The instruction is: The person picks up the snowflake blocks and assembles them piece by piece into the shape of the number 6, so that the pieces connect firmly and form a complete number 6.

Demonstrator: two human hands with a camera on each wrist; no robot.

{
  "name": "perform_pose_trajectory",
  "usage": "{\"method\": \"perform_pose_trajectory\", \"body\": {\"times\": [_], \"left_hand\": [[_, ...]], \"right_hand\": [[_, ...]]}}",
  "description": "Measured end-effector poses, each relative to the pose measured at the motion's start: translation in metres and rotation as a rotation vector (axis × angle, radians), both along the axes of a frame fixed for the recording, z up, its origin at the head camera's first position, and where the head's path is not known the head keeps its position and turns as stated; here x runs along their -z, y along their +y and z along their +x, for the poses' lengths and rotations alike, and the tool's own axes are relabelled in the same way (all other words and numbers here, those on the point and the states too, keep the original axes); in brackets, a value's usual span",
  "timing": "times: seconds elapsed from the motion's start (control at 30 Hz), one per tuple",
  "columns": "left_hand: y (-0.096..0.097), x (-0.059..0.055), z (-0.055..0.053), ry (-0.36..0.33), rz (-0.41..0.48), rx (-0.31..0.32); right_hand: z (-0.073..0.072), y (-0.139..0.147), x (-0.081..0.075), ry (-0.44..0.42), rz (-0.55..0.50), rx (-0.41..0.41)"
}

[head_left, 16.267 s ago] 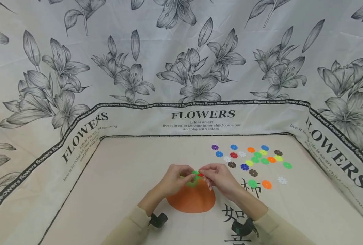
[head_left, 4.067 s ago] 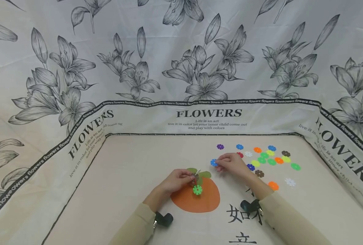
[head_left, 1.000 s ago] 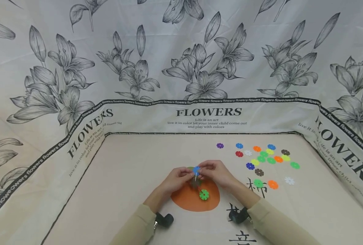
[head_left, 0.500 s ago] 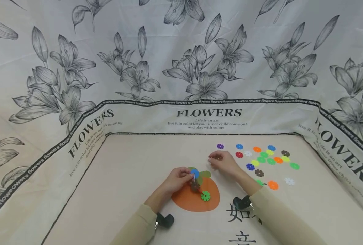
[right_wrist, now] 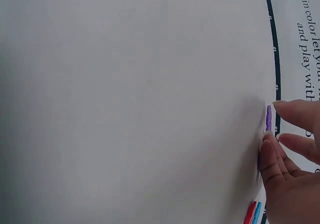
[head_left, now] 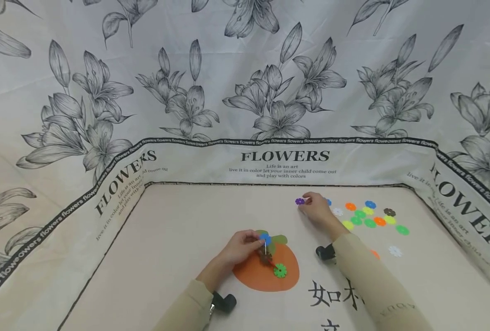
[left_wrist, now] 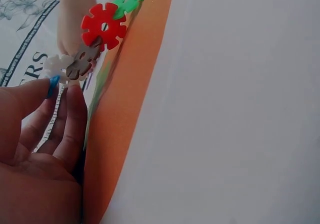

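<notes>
My left hand [head_left: 242, 247] pinches the blue end of a chain of notched plastic snowflake discs. From the blue disc [head_left: 265, 238] the chain runs through a white disc [left_wrist: 57, 68], a brown disc [left_wrist: 83, 59] and a red disc [left_wrist: 104, 27] to a green disc [head_left: 280, 271]. It is held over the printed orange fruit [head_left: 249, 276]. Farther back, my right hand [head_left: 317, 208] pinches a purple snowflake disc [head_left: 300, 201] at its edges, low at the table surface. In the right wrist view the purple disc shows edge-on between the fingertips.
Loose discs lie scattered at the back right, among them an orange disc [head_left: 350, 207], a brown disc [head_left: 390, 212] and a white disc [head_left: 395, 251]. The right forearm covers some of them. A fabric wall [head_left: 286, 163] with printed flowers borders the table.
My right hand brought a blue disc to the chain, let go of it there, and moved away to the purple disc. The left hand keeps its hold, the green end hanging lower right.
</notes>
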State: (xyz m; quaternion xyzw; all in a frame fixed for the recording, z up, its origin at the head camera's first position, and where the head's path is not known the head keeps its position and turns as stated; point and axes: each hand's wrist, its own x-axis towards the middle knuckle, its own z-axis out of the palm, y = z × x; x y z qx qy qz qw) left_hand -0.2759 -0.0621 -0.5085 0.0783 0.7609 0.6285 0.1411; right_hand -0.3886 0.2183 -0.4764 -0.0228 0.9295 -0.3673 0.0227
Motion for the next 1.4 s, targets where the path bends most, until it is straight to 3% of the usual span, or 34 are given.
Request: {"method": "perform_pose_trajectory", "body": {"times": [0.3,0.7,0.97,1.4], "left_hand": [[0.001,-0.001,0.004,0.027,0.014,0.010],[-0.002,-0.004,0.002,0.042,0.014,0.037],[-0.004,-0.003,0.002,0.056,0.034,0.048],[-0.003,-0.002,0.000,0.041,0.029,0.042]], "right_hand": [[-0.013,-0.001,0.010,0.038,0.033,0.047],[0.000,-0.009,0.002,-0.040,-0.048,0.082],[0.017,-0.009,0.004,-0.037,-0.191,-0.054],[0.064,-0.026,-0.003,-0.054,-0.359,-0.265]]}}
